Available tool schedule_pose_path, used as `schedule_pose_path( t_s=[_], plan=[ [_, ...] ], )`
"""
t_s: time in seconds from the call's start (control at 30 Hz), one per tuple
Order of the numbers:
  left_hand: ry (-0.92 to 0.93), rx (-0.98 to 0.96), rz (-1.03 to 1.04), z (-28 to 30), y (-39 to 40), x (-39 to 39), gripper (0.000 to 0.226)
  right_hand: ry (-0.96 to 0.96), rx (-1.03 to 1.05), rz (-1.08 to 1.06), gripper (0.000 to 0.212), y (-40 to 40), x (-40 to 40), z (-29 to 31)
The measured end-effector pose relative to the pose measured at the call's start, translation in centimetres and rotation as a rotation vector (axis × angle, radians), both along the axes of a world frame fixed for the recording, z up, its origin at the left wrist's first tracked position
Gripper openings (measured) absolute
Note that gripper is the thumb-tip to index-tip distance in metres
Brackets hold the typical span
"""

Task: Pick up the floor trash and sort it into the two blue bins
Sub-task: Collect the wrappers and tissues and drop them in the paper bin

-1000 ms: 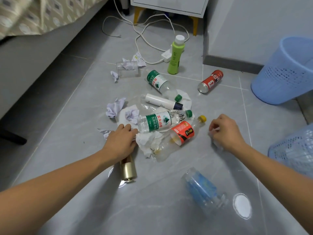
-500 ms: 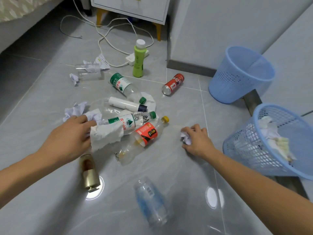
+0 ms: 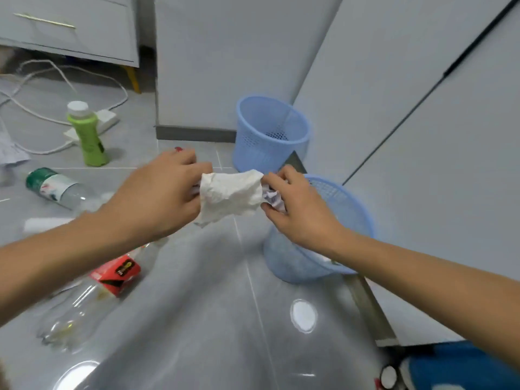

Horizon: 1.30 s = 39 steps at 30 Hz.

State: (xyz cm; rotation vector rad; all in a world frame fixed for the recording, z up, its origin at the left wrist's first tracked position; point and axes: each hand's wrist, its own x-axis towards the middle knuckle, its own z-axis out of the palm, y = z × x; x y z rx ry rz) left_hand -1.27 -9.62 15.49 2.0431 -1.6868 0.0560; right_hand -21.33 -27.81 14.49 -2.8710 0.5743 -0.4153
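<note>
Beside the near bin:
Near bin (image 3: 347,205): blue mesh, tilted, under the right forearm.
Far bin (image 3: 271,133): upright, just behind the near bin.
Left hand (image 3: 157,198): grasping a crumpled white tissue (image 3: 230,194), left of the near bin.
Right hand (image 3: 298,209): pinching the tissue's other end, clutching a small paper wad (image 3: 272,197) over the near bin's rim.

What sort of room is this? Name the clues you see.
Probably a bedroom or similar room at home: a tiled floor, a drawer cabinet on short legs, a power strip with trailing cord, and two blue bins.
</note>
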Motion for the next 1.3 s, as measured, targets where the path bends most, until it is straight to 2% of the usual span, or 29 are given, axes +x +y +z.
schedule_pose_path(
  t_s=[0.1,0.2,0.3,0.47,0.53,0.6,0.67,0.73,0.83,0.9,0.97,1.07,1.13,1.2,1.27,1.3],
  plan=[
    [-0.016,-0.005,-0.026,2.0,-7.5,-4.5,0.011,-0.014,-0.014,-0.222,0.038,-5.2,-6.1,2.1],
    [-0.042,0.023,-0.05,2.0,-13.8,-9.1,0.012,0.036,0.027,-0.345,0.04,-8.9,-10.8,1.6],
    [-0.134,0.16,-0.067,0.5,-17.8,-13.0,0.018,0.118,0.134,-0.381,0.057,-10.5,-13.2,-0.2],
    [-0.239,0.394,-0.108,-3.2,-20.8,-15.9,0.024,0.28,0.266,-0.345,0.104,-10.7,-13.8,-1.8],
    [-0.27,0.491,-0.147,-4.7,-21.2,-15.8,0.035,0.313,0.292,-0.288,0.111,-10.6,-13.6,-1.7],
    [-0.252,0.546,-0.215,-5.9,-21.4,-15.4,0.051,0.264,0.328,-0.226,0.102,-10.2,-13.2,-1.8],
    [-0.217,0.524,-0.291,-6.3,-21.3,-14.9,0.067,0.152,0.348,-0.189,0.079,-9.6,-12.6,-2.3],
    [-0.185,0.481,-0.354,-5.8,-20.6,-14.2,0.073,0.097,0.325,-0.2,0.054,-9.3,-11.8,-3.3],
    [-0.087,0.331,-0.417,-4.2,-17.8,-12.9,0.056,0.257,0.281,-0.228,0.031,-9.8,-10.7,-5.5],
    [-0.046,0.202,-0.421,-3.6,-15.0,-11.5,0.044,0.392,0.29,-0.209,0.025,-9.9,-9.9,-7.1],
    [-0.107,0.101,-0.406,-3.7,-11.9,-9.7,0.039,0.512,0.287,-0.198,0.025,-9.8,-8.8,-8.1],
    [-0.189,0.104,-0.374,-4.3,-6.1,-6.1,0.038,0.644,0.212,-0.252,0.029,-9.5,-7.8,-7.3],
    [-0.212,0.165,-0.362,-5.1,-1.5,-3.7,0.037,0.664,0.13,-0.315,0.019,-8.6,-6.7,-4.8],
    [-0.191,0.234,-0.327,-6.3,3.8,-1.4,0.035,0.537,-0.054,-0.339,0.005,-6.5,-5.3,-2.1],
    [-0.157,0.311,-0.266,-8.1,9.4,0.8,0.031,0.334,-0.226,-0.254,0.007,-3.2,-3.6,-0.2],
    [-0.137,0.343,-0.234,-9.1,12.2,1.7,0.029,0.248,-0.22,-0.176,0.009,-0.7,-2.5,0.4]
  ],
)
